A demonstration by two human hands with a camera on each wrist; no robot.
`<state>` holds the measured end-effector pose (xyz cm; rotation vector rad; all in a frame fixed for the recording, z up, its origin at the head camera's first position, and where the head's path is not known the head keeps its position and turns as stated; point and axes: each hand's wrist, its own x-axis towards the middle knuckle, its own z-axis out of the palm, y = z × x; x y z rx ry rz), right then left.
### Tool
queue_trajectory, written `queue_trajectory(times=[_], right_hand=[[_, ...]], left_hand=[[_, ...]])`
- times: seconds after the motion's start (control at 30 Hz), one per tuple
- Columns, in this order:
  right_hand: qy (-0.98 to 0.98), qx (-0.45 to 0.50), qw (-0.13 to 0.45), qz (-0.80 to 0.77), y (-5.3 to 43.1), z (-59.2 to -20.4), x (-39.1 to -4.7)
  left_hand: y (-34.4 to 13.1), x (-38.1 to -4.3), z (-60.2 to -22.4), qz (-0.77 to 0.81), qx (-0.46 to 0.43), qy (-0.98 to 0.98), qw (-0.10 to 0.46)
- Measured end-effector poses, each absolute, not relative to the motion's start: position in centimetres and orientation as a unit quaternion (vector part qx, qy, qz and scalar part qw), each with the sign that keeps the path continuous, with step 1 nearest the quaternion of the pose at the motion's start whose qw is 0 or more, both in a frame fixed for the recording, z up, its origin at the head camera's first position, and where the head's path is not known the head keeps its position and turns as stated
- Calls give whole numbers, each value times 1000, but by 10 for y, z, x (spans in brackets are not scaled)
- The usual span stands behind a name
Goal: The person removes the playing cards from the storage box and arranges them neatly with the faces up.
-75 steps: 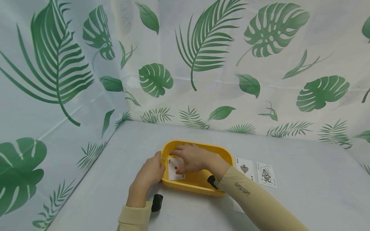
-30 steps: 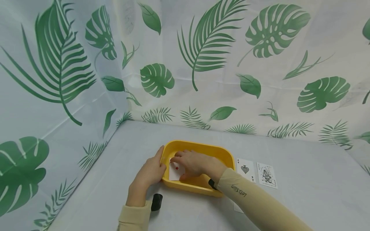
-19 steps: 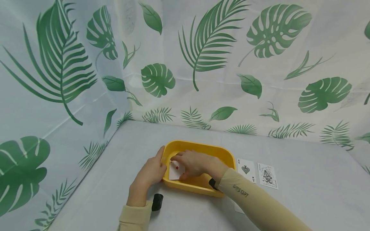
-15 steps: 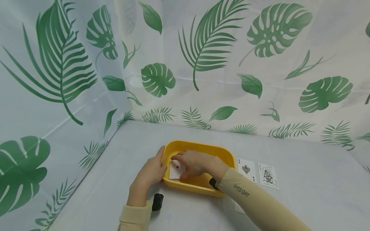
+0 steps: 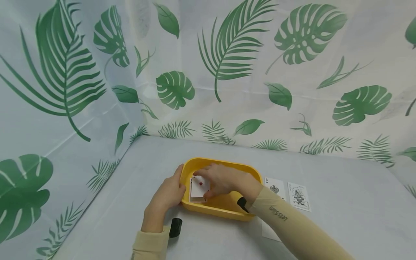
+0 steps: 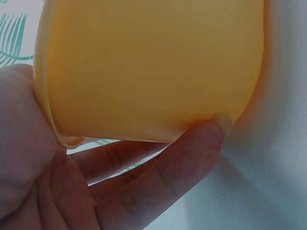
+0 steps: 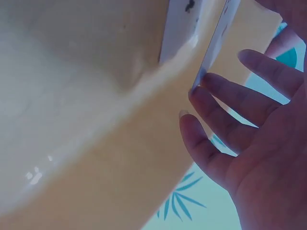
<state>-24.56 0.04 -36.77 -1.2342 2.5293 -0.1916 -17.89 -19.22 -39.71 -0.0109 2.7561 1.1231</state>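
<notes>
A yellow plastic tray [image 5: 216,211] stands on the white tabletop. My left hand [image 5: 167,195] grips its left end, and in the left wrist view the fingertips press the outside of the tray wall [image 6: 153,72]. Inside the tray, my right hand [image 5: 224,178] pinches an ace of diamonds [image 5: 197,190] by its opposite edges. Its face is up, raised a little over another card [image 5: 198,200] that shows below it. The right wrist view has the held card [image 7: 218,40] edge-on at the fingertips, apart from the lower card [image 7: 180,33] on the tray floor.
Right of the tray lie an ace of spades [image 5: 273,183] and a joker [image 5: 299,196], both face up. Another white card [image 5: 269,231] is partly under the right sleeve [image 5: 292,224]. A leaf-print sheet [image 5: 240,108] walls the back and left.
The right hand closed on the ace of diamonds and lifted it slightly, baring a card beneath. The left hand stays on the tray's left end.
</notes>
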Motion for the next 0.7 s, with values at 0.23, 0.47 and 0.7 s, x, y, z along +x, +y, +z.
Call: queue_trajectory(times=[0.23,0.47,0.7], right_hand=[[889,-425,151,-78,9,-358,-243],[901,-395,156,-87,20,-348,-240],[901,-402,129,-99,35,-340,-237]], left_hand=[[-191,-179,-396,374,-8,923,87],[-191,-179,-396,375,-14,923,90],[-189,-178,-396,372,-17,924,89]])
